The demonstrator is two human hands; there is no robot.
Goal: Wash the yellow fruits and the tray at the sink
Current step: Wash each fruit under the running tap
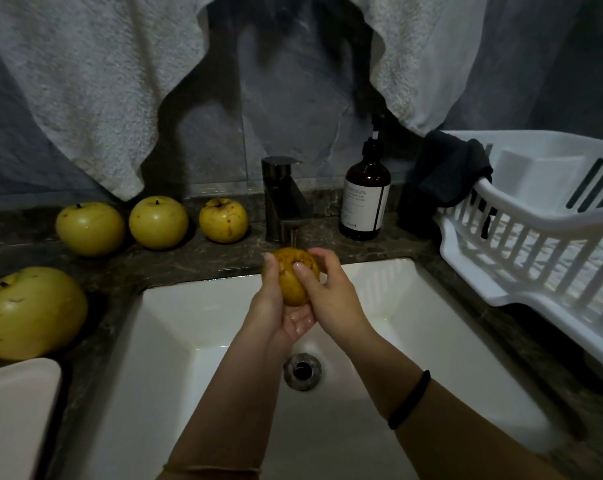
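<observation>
A brown-speckled yellow fruit (290, 277) is held under the thin stream from the dark faucet (282, 199), above the white sink (203, 306). My left hand (279, 310) cups it from below and the left, fingers curled round it. My right hand (328, 289) grips it from the right, thumb across its front. Three round yellow fruits (89, 227) (158, 222) (223, 220) stand in a row on the dark counter left of the faucet. A large yellow fruit (30, 311) lies at the near left. A white tray corner (16, 410) shows at bottom left.
A brown pump bottle (365, 199) stands right of the faucet. A white slatted dish rack (535, 237) with a dark cloth (449, 168) over its edge fills the right counter. Pale towels (85, 81) hang above. The sink drain (302, 371) is beneath my wrists.
</observation>
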